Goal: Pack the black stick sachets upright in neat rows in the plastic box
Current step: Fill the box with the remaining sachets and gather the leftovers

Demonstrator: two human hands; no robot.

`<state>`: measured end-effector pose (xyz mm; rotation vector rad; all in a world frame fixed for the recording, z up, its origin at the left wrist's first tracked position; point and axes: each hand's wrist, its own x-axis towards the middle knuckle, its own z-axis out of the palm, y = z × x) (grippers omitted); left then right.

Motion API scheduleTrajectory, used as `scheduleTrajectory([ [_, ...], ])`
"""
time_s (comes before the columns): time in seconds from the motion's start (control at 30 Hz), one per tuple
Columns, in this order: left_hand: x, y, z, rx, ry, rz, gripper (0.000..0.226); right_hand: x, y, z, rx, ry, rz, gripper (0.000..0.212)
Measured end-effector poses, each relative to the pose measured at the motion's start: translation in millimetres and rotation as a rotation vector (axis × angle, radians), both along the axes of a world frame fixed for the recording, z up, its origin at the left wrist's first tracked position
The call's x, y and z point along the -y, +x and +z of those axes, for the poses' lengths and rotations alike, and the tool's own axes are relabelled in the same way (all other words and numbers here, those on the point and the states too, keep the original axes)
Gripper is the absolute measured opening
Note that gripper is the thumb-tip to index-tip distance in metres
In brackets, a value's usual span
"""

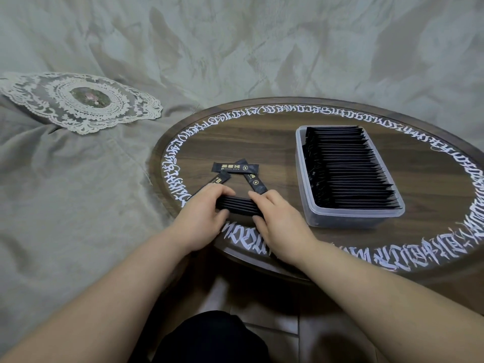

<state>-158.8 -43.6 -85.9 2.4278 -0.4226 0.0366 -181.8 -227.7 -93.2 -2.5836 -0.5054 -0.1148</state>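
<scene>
Loose black sachet (235,167) on the round tray: gold print, "BLACK COFFEE" just legible beside a round gold emblem; larger gold characters too small to read. Second sachet (253,181): same gold emblem, text unreadable. Tray rim (340,115): ring of white calligraphic script, ornate, not decipherable.

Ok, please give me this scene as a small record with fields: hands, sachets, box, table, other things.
left hand: grips the left end of a bundle of sachets
right hand: grips the right end of the same bundle
bundle of sachets: lies flat across the table, near its front edge
loose sachets: three flat on the table beyond the bundle, partly overlapping
plastic box: clear, right of the hands, nearly full of sachets on edge in rows
table: round, dark wood, white lettering along the rim
lace doily: on the grey cloth, far left
</scene>
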Motion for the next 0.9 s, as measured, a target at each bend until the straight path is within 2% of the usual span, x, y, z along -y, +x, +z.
scheduleTrajectory([
  [0.1, 4, -3, 24, 0.088, -0.046, -0.017, 0.035, -2, -5, 18, 0.144, 0.034, -0.015, 0.051],
  [0.2, 17, -3, 48, 0.139, -0.074, -0.055, 0.036, 7, -9, 40, 0.327, -0.017, -0.041, 0.046],
  [0.3, 43, -4, 62, 0.183, -0.093, -0.09, 0.039, 33, -12, 65, 0.392, -0.08, -0.06, 0.04],
  [0.43, 87, -5, 69, 0.234, -0.164, -0.078, 0.041, 92, -12, 89, 0.243, -0.092, -0.105, 0.04],
  [0.53, 113, -1, 68, 0.272, -0.085, -0.042, 0.028, 146, -12, 92, 0.181, -0.013, -0.246, 0.04],
  [0.67, 142, 6, 67, 0.185, 0.098, -0.135, 0.013, 199, -14, 87, 0.129, 0.084, -0.418, 0.036],
  [0.8, 163, 16, 63, 0.062, 0.256, -0.285, 0.021, 218, -15, 74, 0.097, 0.113, -0.399, 0.035],
  [0.9, 166, 22, 63, -0.018, 0.276, -0.339, 0.025, 223, -13, 68, 0.074, 0.117, -0.359, 0.034],
])
